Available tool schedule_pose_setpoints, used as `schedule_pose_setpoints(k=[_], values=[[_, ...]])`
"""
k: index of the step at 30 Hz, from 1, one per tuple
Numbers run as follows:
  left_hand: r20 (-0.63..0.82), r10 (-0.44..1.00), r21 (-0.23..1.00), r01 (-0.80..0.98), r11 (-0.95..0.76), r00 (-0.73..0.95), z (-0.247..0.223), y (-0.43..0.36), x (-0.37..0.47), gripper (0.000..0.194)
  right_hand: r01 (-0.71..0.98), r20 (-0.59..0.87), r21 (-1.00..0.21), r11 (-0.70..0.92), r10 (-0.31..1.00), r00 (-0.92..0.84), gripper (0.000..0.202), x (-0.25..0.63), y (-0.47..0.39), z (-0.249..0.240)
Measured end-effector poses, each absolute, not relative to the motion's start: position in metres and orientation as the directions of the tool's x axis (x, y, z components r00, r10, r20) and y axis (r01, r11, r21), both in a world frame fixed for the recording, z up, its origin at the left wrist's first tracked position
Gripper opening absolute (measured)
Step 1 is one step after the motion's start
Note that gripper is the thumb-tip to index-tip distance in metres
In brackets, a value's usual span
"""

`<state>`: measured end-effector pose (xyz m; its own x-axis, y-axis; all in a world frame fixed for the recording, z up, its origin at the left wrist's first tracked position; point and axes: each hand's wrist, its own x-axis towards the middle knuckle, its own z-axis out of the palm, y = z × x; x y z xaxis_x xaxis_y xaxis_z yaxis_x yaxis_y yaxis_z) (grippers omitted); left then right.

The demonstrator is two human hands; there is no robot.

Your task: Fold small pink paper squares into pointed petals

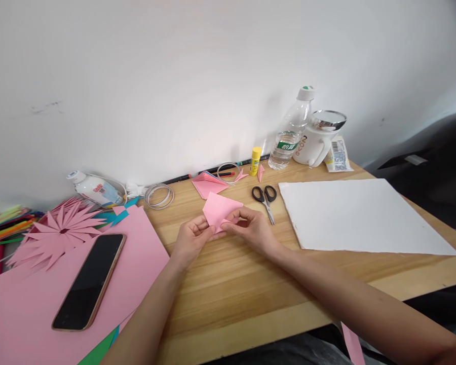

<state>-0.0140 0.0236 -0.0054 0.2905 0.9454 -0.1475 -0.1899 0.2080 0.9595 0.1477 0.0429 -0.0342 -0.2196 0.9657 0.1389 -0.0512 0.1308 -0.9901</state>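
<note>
A small sheet of pink folded paper (219, 207) is held between my two hands over the wooden table. My left hand (193, 237) pinches its lower left edge with thumb and fingers. On the other side, my right hand (249, 228) grips the lower right part, its thumb pressing on a folded flap. The fingers partly hide the paper's lower edge. Black-handled scissors (266, 202) lie just right of my right hand. Behind the paper rests a stack of pink folded pieces (208, 185).
A white board (361, 215) lies on the right. Along the wall stand a yellow glue stick (255, 162), a water bottle (289, 132) and a white mug (315, 144). At left, a phone (89, 284) and a pink paper star (64, 223) lie on large pink sheets (140, 258).
</note>
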Motion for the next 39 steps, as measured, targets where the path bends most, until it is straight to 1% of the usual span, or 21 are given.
schedule_pose_setpoints(k=[6,9,13,16,19,22,25,29,30,31,35,39], values=[[-0.224,0.94,0.948,-0.167,0.271,0.257,-0.005,0.021,-0.011,0.035,-0.111,0.092,-0.991,0.073,0.978,-0.186,0.032,0.148,0.043,-0.034],[-0.249,0.939,0.943,-0.161,0.29,0.236,-0.006,0.021,-0.01,0.034,-0.119,0.077,-0.991,0.053,0.976,-0.205,0.032,0.148,0.044,-0.035],[-0.259,0.937,0.942,-0.154,0.299,0.233,-0.006,0.021,-0.009,0.032,-0.093,0.06,-0.995,0.042,0.977,-0.203,0.033,0.147,0.043,-0.035],[-0.251,0.932,0.941,-0.158,0.298,0.262,-0.008,0.021,-0.009,0.032,-0.076,0.044,-0.997,0.029,0.978,-0.203,0.034,0.148,0.044,-0.035],[-0.248,0.925,0.941,-0.158,0.301,0.286,-0.01,0.021,-0.011,0.034,-0.068,0.06,-0.997,0.047,0.977,-0.206,0.033,0.149,0.044,-0.036],[-0.263,0.925,0.94,-0.144,0.31,0.273,-0.011,0.021,-0.012,0.034,-0.025,0.069,-0.998,0.065,0.979,-0.191,0.036,0.15,0.044,-0.038],[-0.272,0.927,0.94,-0.137,0.314,0.256,-0.01,0.02,-0.011,0.033,0.01,0.056,-0.998,0.058,0.987,-0.154,0.047,0.15,0.043,-0.037],[-0.288,0.927,0.939,-0.12,0.322,0.239,-0.007,0.02,-0.01,0.033,-0.031,0.007,-1.0,0.002,0.988,-0.156,0.076,0.15,0.042,-0.033],[-0.297,0.926,0.939,-0.105,0.328,0.232,-0.006,0.02,-0.009,0.033,-0.032,0.002,-0.999,-0.003,0.986,-0.167,0.08,0.15,0.042,-0.032],[-0.307,0.925,0.939,-0.087,0.333,0.225,-0.005,0.02,-0.009,0.034,-0.025,0.003,-1.0,-0.001,0.983,-0.183,0.079,0.15,0.042,-0.031],[-0.332,0.919,0.938,-0.031,0.346,0.213,-0.002,0.019,-0.007,0.038,0.0,-0.019,-1.0,-0.02,0.96,-0.279,0.05,0.153,0.046,-0.028],[-0.33,0.923,0.94,-0.022,0.341,0.197,-0.002,0.019,-0.007,0.041,0.024,-0.107,-0.994,-0.105,0.944,-0.312,0.042,0.155,0.048,-0.026]])
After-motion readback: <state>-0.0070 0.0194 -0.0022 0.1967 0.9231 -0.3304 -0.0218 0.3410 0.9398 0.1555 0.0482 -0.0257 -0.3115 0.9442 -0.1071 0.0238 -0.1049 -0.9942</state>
